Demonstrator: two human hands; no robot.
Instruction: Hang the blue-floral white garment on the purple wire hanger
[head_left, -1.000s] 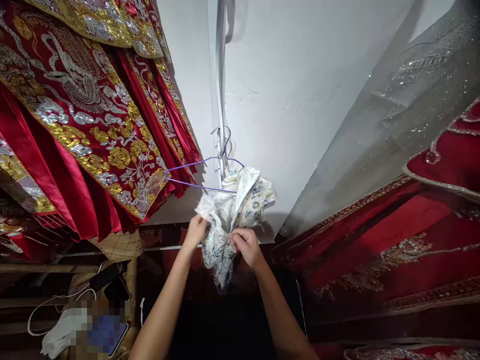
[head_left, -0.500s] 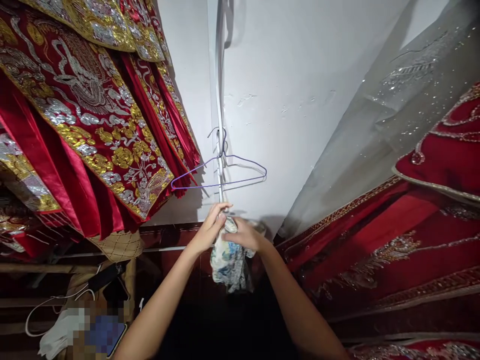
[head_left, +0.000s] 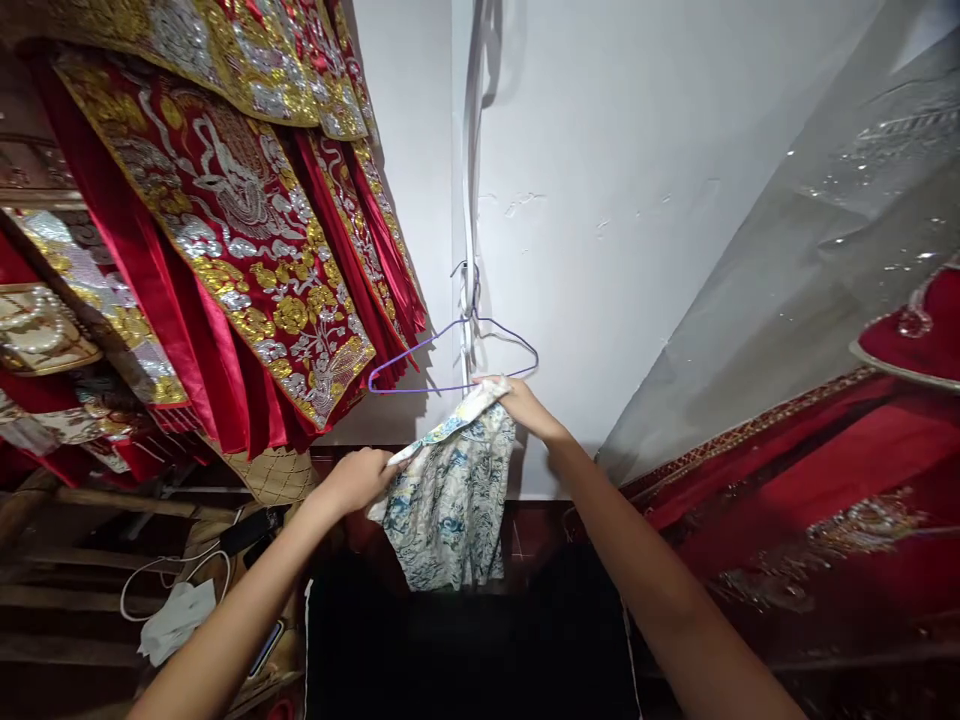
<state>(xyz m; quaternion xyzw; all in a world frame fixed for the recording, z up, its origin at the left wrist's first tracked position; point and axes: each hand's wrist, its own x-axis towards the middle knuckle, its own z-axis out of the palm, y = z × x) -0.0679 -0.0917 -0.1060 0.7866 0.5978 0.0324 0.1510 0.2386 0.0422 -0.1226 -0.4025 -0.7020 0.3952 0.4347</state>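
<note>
A blue, white and yellow patterned garment (head_left: 450,510) hangs stretched between my hands, its top edge a folded band that slants up to the right. My left hand (head_left: 358,482) grips the lower left end of that band, fingers closed round it. Higher up, my right hand (head_left: 523,402) pinches the other end, right by the bottom bar of a purple wire hanger (head_left: 420,390). The hanger hangs bare on a white pole (head_left: 469,170), and the garment's right corner overlaps its lower bar in view. Whether they touch I cannot tell.
Red costumes embroidered in gold and silver (head_left: 277,270) hang at left. A sparkly pale sheer cloth (head_left: 750,300) and red beaded garments (head_left: 847,450) are at right. Bottom left, a wooden rack (head_left: 67,600) holds a white cable (head_left: 127,590) and tissue (head_left: 176,620). A white wall (head_left: 600,130) stands ahead.
The bunched garment has been spread out between my hands. My left hand moved left and down, my right hand up toward the hanger. The view has shifted slightly left.
</note>
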